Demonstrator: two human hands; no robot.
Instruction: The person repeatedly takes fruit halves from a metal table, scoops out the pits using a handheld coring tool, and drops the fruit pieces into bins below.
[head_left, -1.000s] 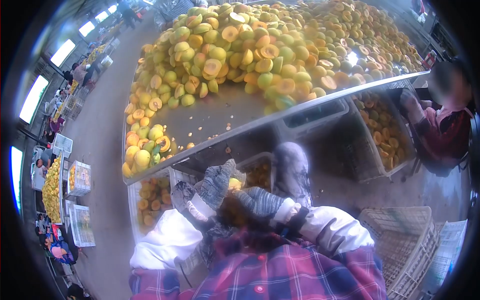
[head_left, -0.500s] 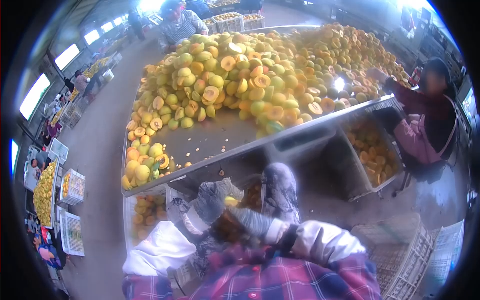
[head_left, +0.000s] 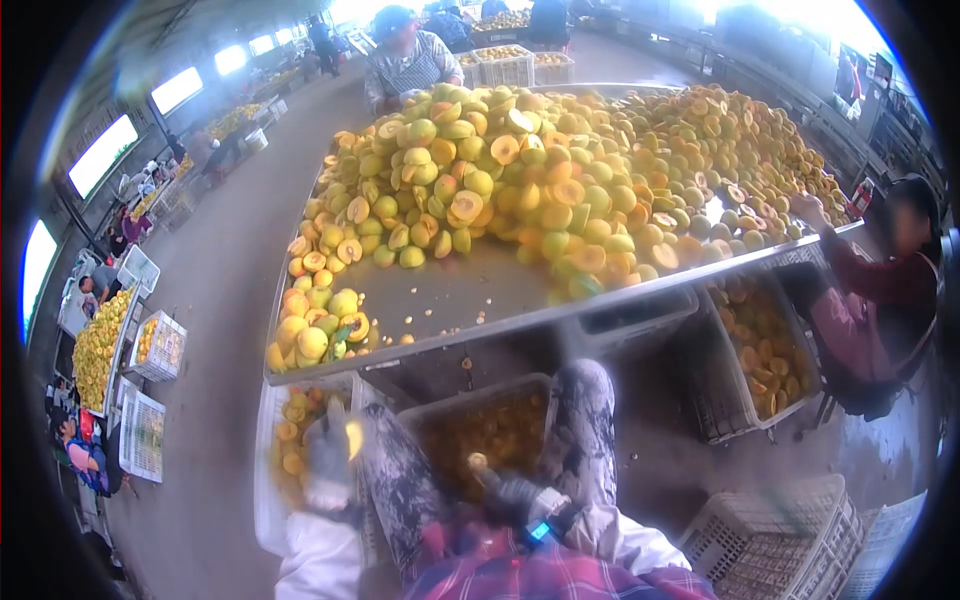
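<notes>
My gloved left hand (head_left: 328,450) is over the white crate (head_left: 268,470) at my left, which holds halved fruit. It is closed on a yellow peach piece (head_left: 354,438), blurred by motion. Between my knees, over a tub (head_left: 545,415) with orange-brown contents, my gloved right hand (head_left: 512,497) is closed, with a small tan thing (head_left: 478,461) at its fingertips; its kind is unclear. In front stands a metal table (head_left: 430,290) heaped with whole and halved yellow peaches (head_left: 465,205). Small bits lie scattered on its bare metal.
A co-worker (head_left: 890,290) sits at the right, one hand at the heap, beside a crate of fruit halves (head_left: 760,350). Another person (head_left: 410,62) is across the table. Stacked crates (head_left: 770,535) stand low at the right. The table's front edge (head_left: 560,315) runs before my knees.
My hands have parted: the left moved left to the side crate with a peach piece, while the right stays over the tub. The view has shifted, showing more of the tub.
</notes>
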